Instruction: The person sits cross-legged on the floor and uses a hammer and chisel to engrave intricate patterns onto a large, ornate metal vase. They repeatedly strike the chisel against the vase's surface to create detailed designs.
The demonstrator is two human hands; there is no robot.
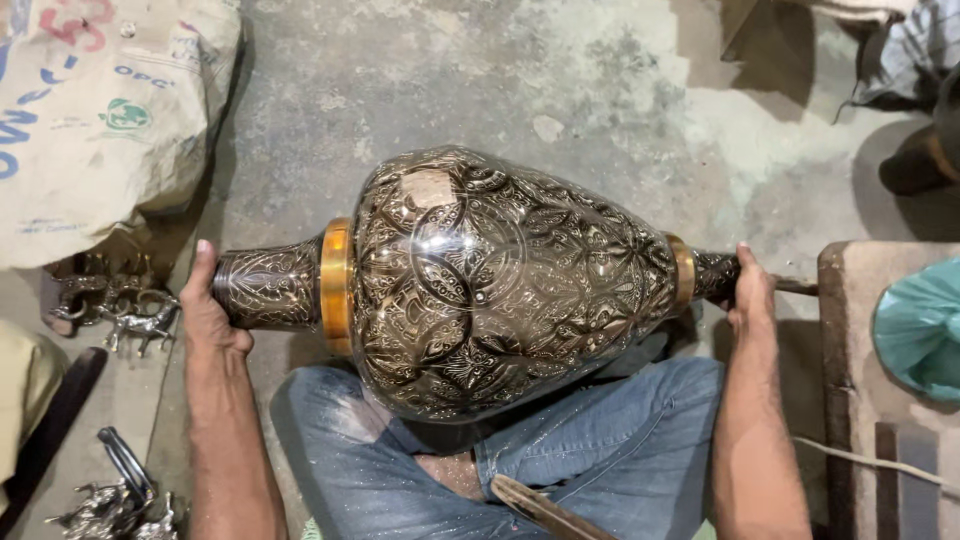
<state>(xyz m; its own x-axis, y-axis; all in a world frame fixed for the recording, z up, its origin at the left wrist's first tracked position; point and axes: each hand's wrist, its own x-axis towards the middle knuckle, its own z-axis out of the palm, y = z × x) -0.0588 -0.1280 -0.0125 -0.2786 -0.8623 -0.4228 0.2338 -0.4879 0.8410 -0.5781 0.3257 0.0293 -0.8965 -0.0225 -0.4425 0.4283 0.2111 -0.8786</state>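
I see left hand (210,310) cupping engraved vase (480,285) mouth, right hand (752,290) gripping base; fingers curled on both ends, above lap.

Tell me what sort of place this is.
Probably a small metalcraft workshop, with work done on the floor. An engraved metal vase lies across the person's lap between left hand and right hand; small metal animal figurines sit on bare concrete floor beside a printed sack.

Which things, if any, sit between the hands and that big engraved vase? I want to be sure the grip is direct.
Nothing visible does. The left hand presses bare against the end of the engraved vase at its wide neck, and the right hand cups the narrow end. No cloth or tool lies between skin and metal.
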